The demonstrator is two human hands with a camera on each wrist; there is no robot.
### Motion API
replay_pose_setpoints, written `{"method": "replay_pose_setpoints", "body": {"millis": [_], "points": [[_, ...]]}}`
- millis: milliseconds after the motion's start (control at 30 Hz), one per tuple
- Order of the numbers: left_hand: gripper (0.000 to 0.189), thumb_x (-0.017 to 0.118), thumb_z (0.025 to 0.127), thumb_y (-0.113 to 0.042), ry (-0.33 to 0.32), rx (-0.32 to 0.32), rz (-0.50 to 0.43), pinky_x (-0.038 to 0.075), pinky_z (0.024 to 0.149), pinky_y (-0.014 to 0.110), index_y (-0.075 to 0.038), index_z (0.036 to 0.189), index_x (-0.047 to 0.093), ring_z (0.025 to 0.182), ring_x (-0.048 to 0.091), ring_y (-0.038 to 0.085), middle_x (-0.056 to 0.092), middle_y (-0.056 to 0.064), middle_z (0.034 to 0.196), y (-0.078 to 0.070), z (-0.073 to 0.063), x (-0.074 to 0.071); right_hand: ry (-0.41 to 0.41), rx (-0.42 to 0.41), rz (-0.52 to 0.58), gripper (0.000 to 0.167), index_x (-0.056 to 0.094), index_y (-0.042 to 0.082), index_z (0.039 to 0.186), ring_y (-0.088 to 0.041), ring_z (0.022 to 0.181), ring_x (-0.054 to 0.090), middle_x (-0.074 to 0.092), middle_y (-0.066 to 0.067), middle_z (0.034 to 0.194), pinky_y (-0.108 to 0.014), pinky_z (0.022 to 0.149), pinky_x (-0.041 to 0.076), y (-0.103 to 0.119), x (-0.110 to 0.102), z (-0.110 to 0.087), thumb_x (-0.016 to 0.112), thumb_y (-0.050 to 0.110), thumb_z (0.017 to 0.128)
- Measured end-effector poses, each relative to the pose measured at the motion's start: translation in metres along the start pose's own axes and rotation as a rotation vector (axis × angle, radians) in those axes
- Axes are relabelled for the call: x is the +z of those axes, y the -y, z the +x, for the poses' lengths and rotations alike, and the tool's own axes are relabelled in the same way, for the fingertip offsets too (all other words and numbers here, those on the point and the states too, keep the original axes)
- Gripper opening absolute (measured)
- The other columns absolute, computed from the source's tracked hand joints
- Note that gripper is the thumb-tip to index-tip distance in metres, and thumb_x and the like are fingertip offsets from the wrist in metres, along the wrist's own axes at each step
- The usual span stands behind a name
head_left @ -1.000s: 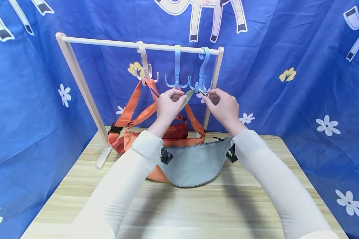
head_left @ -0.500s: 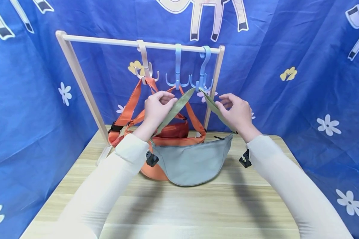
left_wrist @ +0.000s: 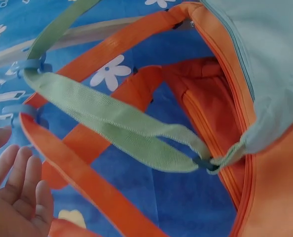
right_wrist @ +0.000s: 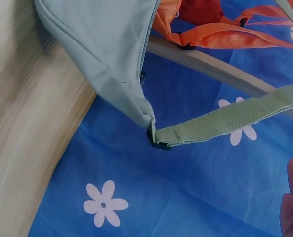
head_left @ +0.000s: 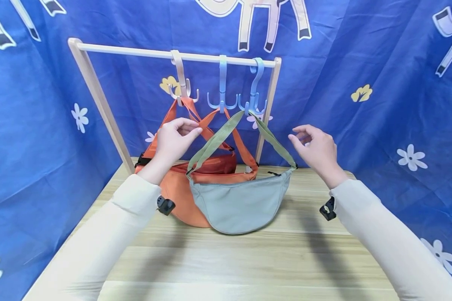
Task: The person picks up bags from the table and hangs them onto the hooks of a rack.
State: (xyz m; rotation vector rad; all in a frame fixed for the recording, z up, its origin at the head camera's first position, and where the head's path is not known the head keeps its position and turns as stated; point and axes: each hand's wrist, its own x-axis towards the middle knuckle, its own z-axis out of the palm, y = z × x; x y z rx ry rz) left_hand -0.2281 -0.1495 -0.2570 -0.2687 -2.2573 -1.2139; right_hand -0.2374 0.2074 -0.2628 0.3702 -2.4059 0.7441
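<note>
A grey-blue crossbody bag (head_left: 241,207) hangs by its green strap (head_left: 221,136) from the right blue hook hanger (head_left: 254,85). The bag's bottom is close to the wooden table; I cannot tell whether it touches. My left hand (head_left: 173,142) is in front of the orange straps, left of the green one, fingers loosely bent and holding nothing. To the right of the green strap, apart from it, is my right hand (head_left: 318,152), also holding nothing. In the right wrist view the strap (right_wrist: 225,118) runs from a dark ring at the bag's corner.
An orange bag (head_left: 182,205) hangs from the middle blue hook hanger (head_left: 222,83), partly behind the grey-blue one. Further back is a red bag (head_left: 222,164), its orange strap on the pinkish hanger (head_left: 179,75). A wooden rack (head_left: 129,51) carries the hangers above the table (head_left: 226,267).
Both hands have let go of the green strap and drawn apart, the left one leftward, the right one rightward, both slightly down. The strap now hangs in view on the right blue hanger.
</note>
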Motion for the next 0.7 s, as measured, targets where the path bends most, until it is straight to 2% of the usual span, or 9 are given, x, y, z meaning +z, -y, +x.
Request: {"method": "replay_pose_setpoints", "body": {"millis": [200,267,333,400,500,567,633,700], "points": [[0.024,0.072,0.087,-0.025,0.005,-0.022,0.002,0.046,0.067,0.02,-0.004,0.1,0.072,0.075,0.062,0.012,0.071,0.011,0.089,0.004,-0.011,-0.014,-0.01,0.024,0.014,0.032,0.07,0.016,0.108,-0.018,0.08,0.063,0.067,0.0,0.086,-0.042,0.066,0.044,-0.005,-0.007,-0.01,0.063,0.042,0.09],[0.024,0.071,0.087,-0.024,0.01,-0.016,0.01,0.046,0.07,0.025,-0.004,0.1,0.072,0.074,0.061,0.011,0.07,0.011,0.088,0.005,-0.016,-0.017,-0.017,0.029,0.02,0.031,0.07,0.016,0.107,-0.018,0.079,0.063,0.067,-0.001,0.085,-0.041,0.066,0.045,-0.007,-0.007,-0.014,0.064,0.04,0.09],[0.023,0.072,0.087,-0.023,0.011,-0.009,0.015,0.043,0.084,0.03,-0.004,0.1,0.072,0.073,0.06,0.012,0.07,0.011,0.087,0.006,-0.021,-0.02,-0.028,0.028,0.031,0.03,0.071,0.015,0.107,-0.018,0.079,0.063,0.067,-0.001,0.085,-0.039,0.066,0.045,-0.009,-0.007,-0.018,0.065,0.038,0.09],[0.023,0.072,0.087,-0.023,0.015,-0.002,0.027,0.042,0.084,0.035,-0.004,0.1,0.072,0.074,0.059,0.015,0.07,0.011,0.087,0.007,-0.027,-0.023,-0.039,0.02,0.038,0.028,0.071,0.014,0.107,-0.018,0.078,0.063,0.067,-0.002,0.086,-0.038,0.065,0.045,-0.011,-0.006,-0.024,0.066,0.036,0.09],[0.023,0.072,0.087,-0.024,0.023,-0.003,0.051,0.043,0.081,0.032,-0.005,0.1,0.071,0.077,0.06,0.017,0.07,0.009,0.087,0.009,-0.036,-0.027,-0.056,0.003,0.038,0.026,0.071,0.014,0.106,-0.018,0.077,0.062,0.067,-0.001,0.087,-0.037,0.063,0.043,-0.013,-0.003,-0.034,0.067,0.033,0.089],[0.024,0.071,0.087,-0.026,0.034,-0.012,0.068,0.046,0.068,0.026,-0.006,0.1,0.071,0.08,0.062,0.017,0.07,0.008,0.089,0.01,-0.043,-0.028,-0.076,-0.02,0.034,0.024,0.071,0.013,0.105,-0.018,0.077,0.063,0.068,-0.002,0.09,-0.036,0.062,0.044,-0.014,0.0,-0.04,0.069,0.03,0.088],[0.023,0.071,0.087,-0.025,0.047,-0.024,0.071,0.047,0.066,0.024,-0.007,0.101,0.071,0.081,0.064,0.018,0.07,0.007,0.09,0.012,-0.05,-0.028,-0.101,-0.043,0.042,0.023,0.071,0.012,0.105,-0.018,0.078,0.063,0.067,-0.003,0.091,-0.036,0.064,0.045,-0.015,0.004,-0.046,0.071,0.026,0.087],[0.022,0.072,0.087,-0.024,0.067,-0.026,0.077,0.05,0.069,0.027,-0.007,0.101,0.071,0.083,0.066,0.02,0.07,0.007,0.093,0.014,-0.058,-0.027,-0.125,-0.068,0.053,0.024,0.07,0.011,0.106,-0.018,0.081,0.064,0.067,-0.004,0.093,-0.035,0.066,0.046,-0.017,0.008,-0.053,0.073,0.022,0.085]]}}
